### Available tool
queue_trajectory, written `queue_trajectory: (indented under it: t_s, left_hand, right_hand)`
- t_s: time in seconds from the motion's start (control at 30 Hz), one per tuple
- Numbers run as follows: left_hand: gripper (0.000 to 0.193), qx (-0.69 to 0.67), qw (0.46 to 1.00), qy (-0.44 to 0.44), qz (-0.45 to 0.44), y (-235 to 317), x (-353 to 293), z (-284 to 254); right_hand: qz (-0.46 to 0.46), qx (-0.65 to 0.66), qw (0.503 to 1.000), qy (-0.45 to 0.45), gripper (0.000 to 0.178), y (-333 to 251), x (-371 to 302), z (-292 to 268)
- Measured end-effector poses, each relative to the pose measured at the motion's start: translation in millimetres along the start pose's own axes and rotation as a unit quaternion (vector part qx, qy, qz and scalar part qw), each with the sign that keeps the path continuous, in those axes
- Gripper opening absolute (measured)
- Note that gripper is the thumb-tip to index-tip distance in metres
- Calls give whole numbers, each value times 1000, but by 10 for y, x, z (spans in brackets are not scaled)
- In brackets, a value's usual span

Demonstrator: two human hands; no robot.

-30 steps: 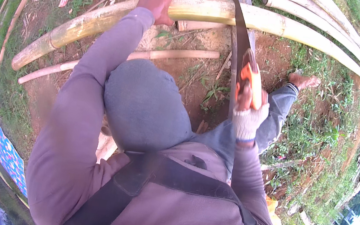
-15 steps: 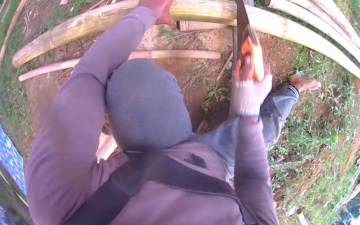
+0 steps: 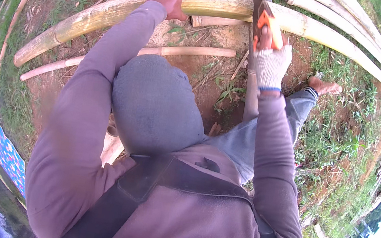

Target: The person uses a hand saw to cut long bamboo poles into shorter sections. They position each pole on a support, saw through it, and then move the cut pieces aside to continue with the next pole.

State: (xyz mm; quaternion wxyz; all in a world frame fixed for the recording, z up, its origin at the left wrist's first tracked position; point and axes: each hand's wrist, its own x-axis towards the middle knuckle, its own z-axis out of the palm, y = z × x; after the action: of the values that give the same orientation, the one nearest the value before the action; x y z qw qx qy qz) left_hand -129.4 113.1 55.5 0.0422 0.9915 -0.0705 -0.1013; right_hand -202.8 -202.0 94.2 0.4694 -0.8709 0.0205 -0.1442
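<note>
A thick yellowish bamboo pole (image 3: 217, 4) lies crosswise ahead of me, curving down at both sides in the wide view. My left hand (image 3: 170, 0), bare, is wrapped over it left of the middle and grips it. In a white knit glove, my right hand (image 3: 272, 57) holds a handsaw (image 3: 274, 29) by its orange handle. The saw's blade crosses the bamboo to the right of my left hand and points away from me. How deep the blade sits in the bamboo is hard to tell. Beneath the crossing, a support piece (image 3: 252, 91) runs toward me.
Several more bamboo poles (image 3: 329, 17) lie at the far right. A thinner bamboo length (image 3: 186, 51) rests on the ground nearer me. My bent knee (image 3: 158, 107) rises between my arms, and my bare foot (image 3: 324, 86) is at the right. Blue patterned cloth (image 3: 0, 140) lies at the left.
My right hand has pushed the saw away from me, bringing its handle up close to the bamboo. My left hand keeps its grip on the pole.
</note>
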Motion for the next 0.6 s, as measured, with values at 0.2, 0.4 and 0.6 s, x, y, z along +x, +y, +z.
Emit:
queue_trajectory:
  t_s: [0.2,0.4,0.6]
  left_hand:
    - [100,8,999,37,14,-166,74,270]
    - [94,15,997,68,29,-17,83,250]
    - [89,-1,999,44,12,-131,77,93]
  right_hand:
    - [120,167,978,-41,19,529,-2283,-1172]
    - [-97,-144,985,-5,21,418,37,-12]
    - [-13,-47,999,-18,19,169,-462,-273]
